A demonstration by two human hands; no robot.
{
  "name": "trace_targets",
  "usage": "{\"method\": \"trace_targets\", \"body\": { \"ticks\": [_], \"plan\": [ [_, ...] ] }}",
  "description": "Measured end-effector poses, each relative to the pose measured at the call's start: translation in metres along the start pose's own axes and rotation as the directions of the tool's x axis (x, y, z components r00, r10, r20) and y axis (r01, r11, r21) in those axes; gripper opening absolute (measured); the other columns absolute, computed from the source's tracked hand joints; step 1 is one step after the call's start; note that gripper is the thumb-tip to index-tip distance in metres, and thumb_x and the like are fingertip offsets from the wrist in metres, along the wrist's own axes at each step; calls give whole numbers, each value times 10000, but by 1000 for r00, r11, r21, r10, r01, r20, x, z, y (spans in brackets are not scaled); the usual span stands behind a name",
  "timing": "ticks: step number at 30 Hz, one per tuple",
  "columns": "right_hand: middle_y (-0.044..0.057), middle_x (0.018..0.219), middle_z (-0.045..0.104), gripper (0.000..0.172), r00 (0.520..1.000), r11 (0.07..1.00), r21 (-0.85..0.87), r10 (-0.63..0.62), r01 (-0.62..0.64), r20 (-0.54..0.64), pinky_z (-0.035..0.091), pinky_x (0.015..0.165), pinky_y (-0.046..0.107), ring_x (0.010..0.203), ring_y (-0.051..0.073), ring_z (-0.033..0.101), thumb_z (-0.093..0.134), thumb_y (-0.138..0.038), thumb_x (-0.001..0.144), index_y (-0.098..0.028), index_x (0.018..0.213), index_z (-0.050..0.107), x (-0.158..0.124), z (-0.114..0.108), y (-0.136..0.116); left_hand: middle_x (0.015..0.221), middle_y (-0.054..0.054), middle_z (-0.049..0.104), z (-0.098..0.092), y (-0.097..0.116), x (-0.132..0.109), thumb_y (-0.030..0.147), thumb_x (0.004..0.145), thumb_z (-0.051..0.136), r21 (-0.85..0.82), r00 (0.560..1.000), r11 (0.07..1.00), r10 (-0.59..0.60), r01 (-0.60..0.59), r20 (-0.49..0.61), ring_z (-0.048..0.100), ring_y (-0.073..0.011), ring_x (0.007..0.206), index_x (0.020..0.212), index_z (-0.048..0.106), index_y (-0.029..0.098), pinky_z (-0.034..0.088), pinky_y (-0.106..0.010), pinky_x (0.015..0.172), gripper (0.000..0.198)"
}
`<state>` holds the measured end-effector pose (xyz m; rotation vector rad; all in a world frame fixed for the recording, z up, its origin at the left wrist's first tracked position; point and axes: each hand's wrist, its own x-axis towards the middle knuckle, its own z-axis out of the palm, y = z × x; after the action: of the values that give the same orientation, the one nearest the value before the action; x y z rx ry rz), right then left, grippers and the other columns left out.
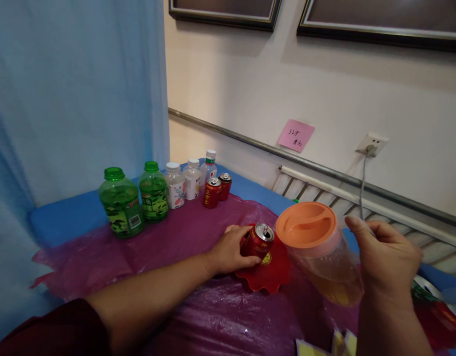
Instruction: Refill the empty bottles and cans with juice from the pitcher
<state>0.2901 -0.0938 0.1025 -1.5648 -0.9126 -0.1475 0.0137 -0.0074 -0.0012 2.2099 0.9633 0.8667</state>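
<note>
My left hand (231, 249) is wrapped round an opened red drink can (258, 243), which stands upright on a red scallop-edged mat (278, 272). In my right hand (389, 252) is a clear pitcher (334, 274) with an orange lid (305, 225), tilted so that its lid end leans toward the can. Amber liquid lies in the lower part of the pitcher. The handle itself is mostly hidden by my fingers. No stream of liquid can be made out between pitcher and can.
Two green bottles (122, 207), several clear white-capped bottles (175, 185) and two red cans (212, 193) line the far left of the purple plastic sheet (176, 242). More cans (435, 306) stand at the right. A radiator (302, 185) and plugged cable (363, 183) are by the wall.
</note>
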Motion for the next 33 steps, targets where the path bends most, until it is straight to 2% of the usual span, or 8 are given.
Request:
{"method": "trace_targets", "body": {
  "ticks": [8, 18, 27, 33],
  "plan": [
    [-56, 525, 440, 475, 999, 999, -32, 12, -11, 31, 272, 509, 299, 552, 117, 379, 778, -659, 674, -197, 667, 667, -2, 1, 3, 1241, -69, 730, -1, 2, -1, 433, 657, 859, -10, 1000, 1000, 0, 0, 7, 633, -333, 1145, 1297, 636, 242, 399, -490, 1088, 704],
    [-52, 524, 439, 478, 998, 999, -42, -31, 33, 49, 268, 500, 282, 542, 121, 398, 773, -659, 686, -193, 676, 667, -5, 1, 4, 1197, -69, 738, 2, 1, -2, 462, 636, 866, 17, 999, 999, -31, 32, -36, 645, -334, 1120, 1275, 645, 235, 425, -475, 1065, 714],
    [-52, 523, 450, 488, 999, 998, -59, 22, -19, 48, 282, 511, 280, 548, 121, 400, 776, -674, 651, -198, 676, 672, -7, 1, 0, 1213, -66, 730, 1, 1, -1, 448, 631, 879, 15, 999, 999, -38, 38, -7, 631, -336, 1132, 1276, 640, 232, 414, -473, 1060, 720],
    [-48, 517, 466, 479, 998, 993, -114, -18, 24, 54, 295, 519, 285, 547, 131, 419, 751, -677, 672, -203, 677, 675, -7, 0, -2, 1184, -51, 742, 1, 1, -1, 454, 621, 879, 2, 999, 999, -32, 32, 2, 646, -332, 1108, 1267, 648, 238, 415, -469, 1056, 719]
  ]
}}
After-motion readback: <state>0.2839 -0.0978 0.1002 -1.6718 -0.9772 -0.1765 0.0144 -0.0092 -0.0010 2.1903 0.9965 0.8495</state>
